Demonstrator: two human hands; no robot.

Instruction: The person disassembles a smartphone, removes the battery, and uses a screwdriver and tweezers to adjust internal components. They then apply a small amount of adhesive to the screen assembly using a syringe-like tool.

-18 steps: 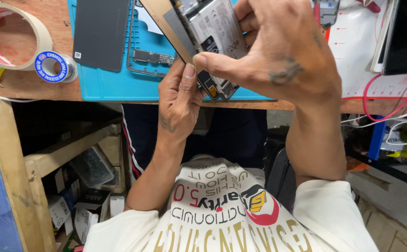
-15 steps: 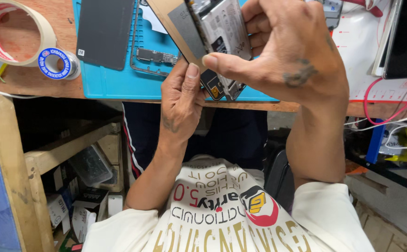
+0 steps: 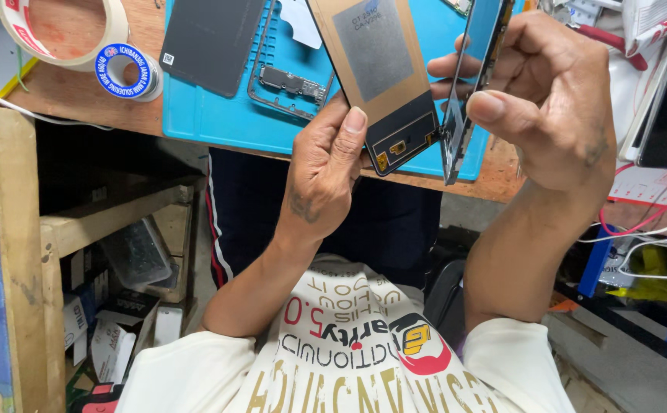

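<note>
Screen panel (image 3: 383, 76) now swung apart from phone frame (image 3: 467, 84), left hand (image 3: 322, 180) fingers pinching panel's lower edge, right hand (image 3: 555, 107) fingers gripping frame, above blue mat (image 3: 218, 115) on worktop (image 3: 65, 99)

Both hands raised — left hand (image 3: 322, 172) and right hand (image 3: 551, 107) pinching.

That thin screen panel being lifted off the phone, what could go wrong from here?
1. The display panel seems joined to the phone body only at its lower end; opening wider might strain that link.
2. The left hand pinches the panel's bottom corner, so it could flex or crack.
3. Both parts hang over the blue mat edge; a slip could drop them.
</note>
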